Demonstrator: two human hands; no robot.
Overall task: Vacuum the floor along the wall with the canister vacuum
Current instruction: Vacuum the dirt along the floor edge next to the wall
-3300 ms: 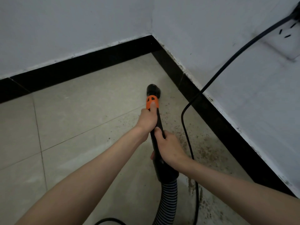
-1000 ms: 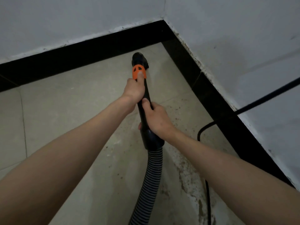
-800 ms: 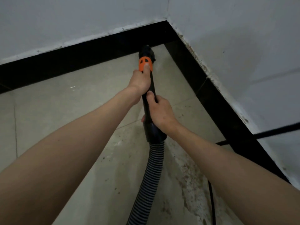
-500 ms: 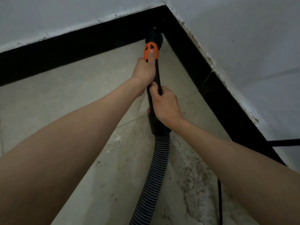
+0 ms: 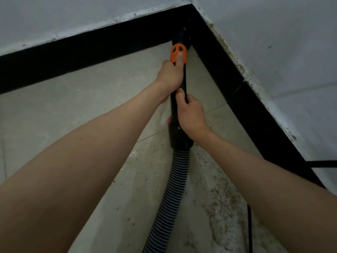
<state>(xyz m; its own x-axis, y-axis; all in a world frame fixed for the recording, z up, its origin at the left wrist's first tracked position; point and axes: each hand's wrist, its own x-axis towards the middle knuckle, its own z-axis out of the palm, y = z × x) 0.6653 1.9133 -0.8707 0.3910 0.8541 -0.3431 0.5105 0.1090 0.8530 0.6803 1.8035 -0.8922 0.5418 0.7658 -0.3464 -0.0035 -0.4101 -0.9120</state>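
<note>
Head view: I have both hands on the vacuum wand, which runs nearly straight away from me toward the corner where the two black baseboards meet. My left hand is the forward one, fingers wrapped round the wand just behind the orange collar, thumb laid flat on that collar. My right hand grips the wand behind it, close to the thick cuff where the ribbed hose joins; the hose trails back toward me along the floor.

The nozzle lies ahead of both grips, its tip tucked into the corner; whether it actually touches the baseboard I cannot tell, black against black.

The floor by the corner looks fairly clean, while the grit and stains lie nearer me, to the right of the hose and along the right-hand wall. So I judge the next stroke must draw the wand back along its own length, hugging that right baseboard. The black cord lies in that strip and could snag.
</note>
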